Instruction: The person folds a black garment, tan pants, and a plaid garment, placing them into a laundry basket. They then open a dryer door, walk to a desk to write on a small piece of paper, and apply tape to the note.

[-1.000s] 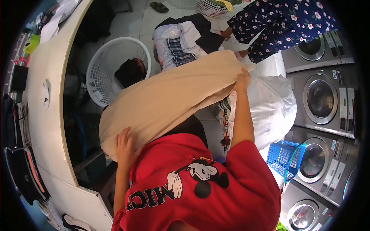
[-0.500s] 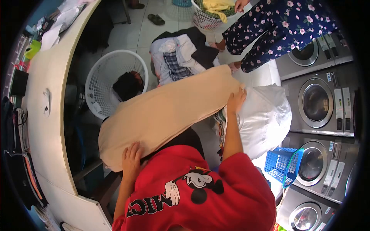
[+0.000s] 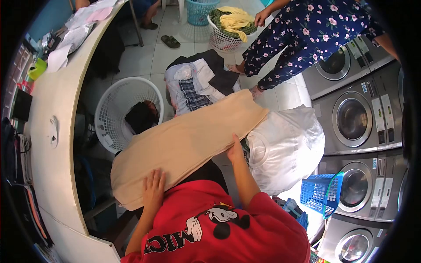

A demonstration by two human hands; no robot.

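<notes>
A long piece of beige cloth (image 3: 188, 140), folded lengthwise, stretches across my lap; I cannot make out which garment it is. My left hand (image 3: 153, 188) lies flat on its near left end, fingers spread. At the near edge toward the right end, my right hand (image 3: 235, 149) grips the cloth, thumb on top and the other fingers partly hidden. White shirts (image 3: 287, 147) are heaped just right of this hand, touching the cloth's right end. Beyond the cloth is a pile of folded clothes (image 3: 199, 83), with grey, plaid and black pieces.
A white laundry basket (image 3: 103, 109) with dark clothes stands at left, beside a counter (image 3: 52, 175). Another person in floral trousers (image 3: 302, 39) stands ahead, near a basket with a yellow cloth (image 3: 232, 22). Washing machines (image 3: 353, 118) and a blue basket (image 3: 320, 193) are at right.
My right hand has moved from the cloth's far right end back along its near edge toward me. My left hand stays on the left end. The view has tilted up slightly.
</notes>
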